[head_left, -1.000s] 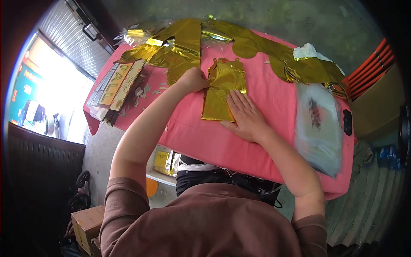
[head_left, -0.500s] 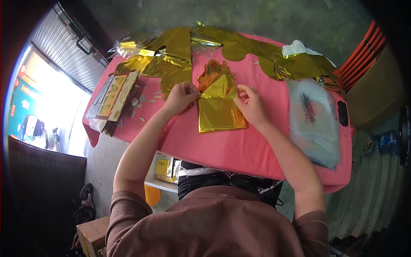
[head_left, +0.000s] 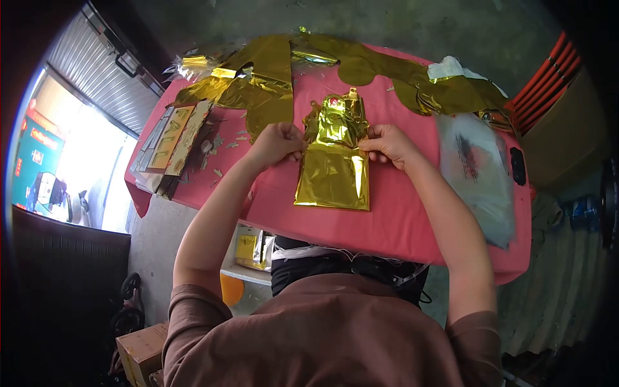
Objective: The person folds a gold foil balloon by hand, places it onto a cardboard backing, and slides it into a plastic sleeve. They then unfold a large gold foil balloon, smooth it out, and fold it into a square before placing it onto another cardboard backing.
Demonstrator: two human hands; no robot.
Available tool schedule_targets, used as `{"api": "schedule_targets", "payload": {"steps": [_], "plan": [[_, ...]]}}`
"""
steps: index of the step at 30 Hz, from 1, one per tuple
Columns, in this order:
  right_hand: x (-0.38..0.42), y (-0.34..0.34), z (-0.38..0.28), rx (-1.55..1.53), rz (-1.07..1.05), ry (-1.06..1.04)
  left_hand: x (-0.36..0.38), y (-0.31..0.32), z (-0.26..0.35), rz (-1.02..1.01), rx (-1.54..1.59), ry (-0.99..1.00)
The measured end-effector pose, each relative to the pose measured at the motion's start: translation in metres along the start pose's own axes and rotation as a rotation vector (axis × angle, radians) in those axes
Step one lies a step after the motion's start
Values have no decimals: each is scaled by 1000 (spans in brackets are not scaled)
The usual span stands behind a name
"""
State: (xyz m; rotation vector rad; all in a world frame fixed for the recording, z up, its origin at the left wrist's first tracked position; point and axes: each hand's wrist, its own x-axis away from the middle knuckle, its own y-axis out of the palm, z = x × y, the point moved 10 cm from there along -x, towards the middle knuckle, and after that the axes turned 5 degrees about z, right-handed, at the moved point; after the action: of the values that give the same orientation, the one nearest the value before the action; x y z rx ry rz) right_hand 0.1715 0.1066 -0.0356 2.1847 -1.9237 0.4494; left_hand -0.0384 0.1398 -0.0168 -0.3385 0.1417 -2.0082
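Note:
A folded gold foil balloon lies on the pink tablecloth in front of me. Its lower part is a flat, smooth rectangle, while the upper part is crumpled, with scalloped edges and a small red spot near the top. My left hand pinches the balloon's left edge about halfway up. At the same height on the opposite edge, my right hand grips the foil between thumb and fingers. The fingertips partly hide both edges.
Larger gold foil sheets spread along the table's far side. Stacked printed cards and scraps sit at left. Clear plastic bags lie at right beside a black object. A white drawer or tray shows below the near edge.
The upper foil, folded over at an angle before, now stands spread upward and straighter. My right hand has closed on the right edge, and the balloon's lower edge sits slightly nearer me.

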Motion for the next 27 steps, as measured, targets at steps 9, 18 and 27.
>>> {"api": "schedule_targets", "payload": {"steps": [9,18,27], "plan": [[7,6,-9,121,-67,-114,1,2,-13,-34,133,-226],[0,4,-4,77,-118,-72,0,1,-17,-82,141,-289],[5,8,-8,91,-122,-75,-1,7,-12,-169,141,-309]]}}
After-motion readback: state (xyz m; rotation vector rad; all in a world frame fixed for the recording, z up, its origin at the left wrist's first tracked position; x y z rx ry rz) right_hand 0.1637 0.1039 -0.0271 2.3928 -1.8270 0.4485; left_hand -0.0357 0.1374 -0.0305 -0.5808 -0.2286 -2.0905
